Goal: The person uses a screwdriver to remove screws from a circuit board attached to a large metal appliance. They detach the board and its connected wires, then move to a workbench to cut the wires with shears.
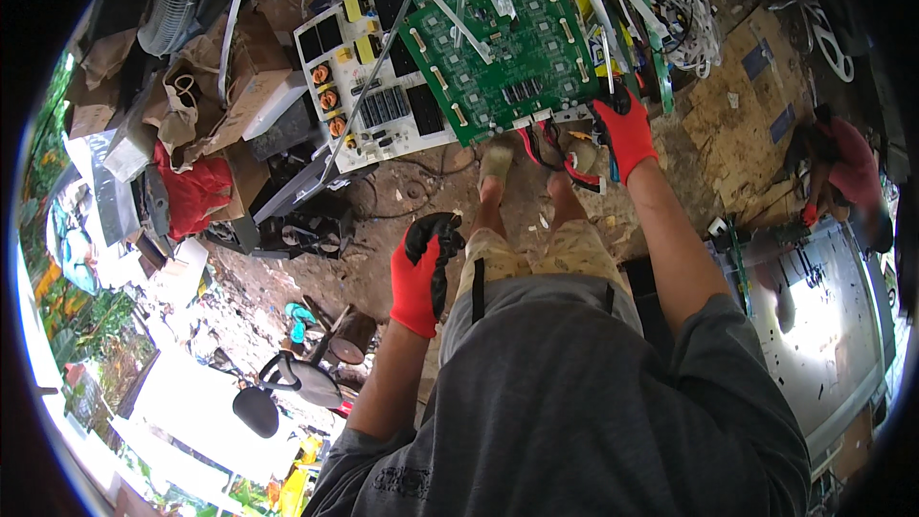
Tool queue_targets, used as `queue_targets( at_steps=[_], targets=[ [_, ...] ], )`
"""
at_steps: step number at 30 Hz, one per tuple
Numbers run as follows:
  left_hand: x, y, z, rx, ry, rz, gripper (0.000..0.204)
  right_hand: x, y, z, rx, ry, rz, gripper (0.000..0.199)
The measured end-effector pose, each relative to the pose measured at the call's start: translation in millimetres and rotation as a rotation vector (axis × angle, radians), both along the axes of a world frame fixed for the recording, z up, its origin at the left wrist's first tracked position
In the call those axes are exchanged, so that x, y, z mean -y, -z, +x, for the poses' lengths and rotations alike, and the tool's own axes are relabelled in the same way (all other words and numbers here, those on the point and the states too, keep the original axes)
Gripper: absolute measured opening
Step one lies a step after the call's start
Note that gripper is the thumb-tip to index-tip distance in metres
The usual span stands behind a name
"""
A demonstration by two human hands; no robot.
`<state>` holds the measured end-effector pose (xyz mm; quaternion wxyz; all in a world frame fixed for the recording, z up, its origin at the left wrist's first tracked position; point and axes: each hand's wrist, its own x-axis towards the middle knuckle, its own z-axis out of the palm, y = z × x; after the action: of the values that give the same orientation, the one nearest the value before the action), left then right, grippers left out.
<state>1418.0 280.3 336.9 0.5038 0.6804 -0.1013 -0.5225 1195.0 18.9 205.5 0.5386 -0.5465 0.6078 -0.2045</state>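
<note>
My right hand (626,133), in a red glove with a dark palm, is at the near right corner of a large green circuit board (498,48). Its fingers close around the lower end of a thin silvery rod (608,65); whether they also touch the board cannot be made out. My left hand (421,268), gloved alike, hovers near my thigh, apart from the boards. Its fingers curl into a pinch, and anything in them is too small to name. Left of the green board lies a white power board (410,124) with copper coils and black parts.
Pale strips cross above the boards, with tangled white cables (694,19) at the right. Cardboard boxes (251,62) and a fan (179,2) stand left. An office chair (302,380) sits lower left. At far right another person (847,168) crouches beside a large panel (814,325).
</note>
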Motion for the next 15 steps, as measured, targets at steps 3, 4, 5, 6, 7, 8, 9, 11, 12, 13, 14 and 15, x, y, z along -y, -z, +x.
queue_targets(
  at_steps=[3, 4, 5, 6, 7, 8, 9, 11, 12, 13, 14, 15],
  targets=[
    [1, 0, 2, 0.033, 0.029, -0.001, 0.023, 1, -2, 0, 0.01, -0.011, 0.035, 0.044],
    [1, 1, 2, 0.035, 0.036, -0.004, 0.023, 2, -3, 0, -0.002, -0.004, 0.048, 0.044],
    [1, 2, 3, 0.037, 0.043, -0.007, 0.023, 2, -4, 0, -0.015, 0.003, 0.061, 0.044],
    [1, 1, 3, 0.035, 0.048, 0.006, 0.023, 1, -4, 1, 0.005, 0.006, 0.057, 0.044],
    [2, 1, 3, 0.032, 0.054, 0.018, 0.023, 1, -4, 1, 0.024, 0.01, 0.052, 0.044],
    [3, 0, 4, 0.029, 0.06, 0.03, 0.023, 0, -3, 1, 0.043, 0.015, 0.047, 0.044],
    [4, 0, 3, 0.021, 0.045, 0.01, 0.023, 0, -3, 1, 0.039, 0.019, 0.049, 0.044],
    [8, 0, -1, 0.003, 0.013, -0.026, 0.023, -1, -5, 3, 0.029, 0.026, 0.055, 0.044],
    [9, -1, -1, 0.001, 0.021, -0.035, 0.023, -3, -6, 3, 0.027, 0.027, 0.049, 0.044],
    [12, -2, -1, 0.001, 0.028, -0.045, 0.023, -3, -6, 3, 0.026, 0.028, 0.041, 0.044],
    [13, -2, -1, 0.0, 0.036, -0.056, 0.023, -4, -6, 2, 0.025, 0.029, 0.033, 0.043],
    [14, -1, -2, -0.012, 0.016, -0.053, 0.023, -5, -7, 1, 0.02, 0.048, 0.022, 0.042]
  ],
)
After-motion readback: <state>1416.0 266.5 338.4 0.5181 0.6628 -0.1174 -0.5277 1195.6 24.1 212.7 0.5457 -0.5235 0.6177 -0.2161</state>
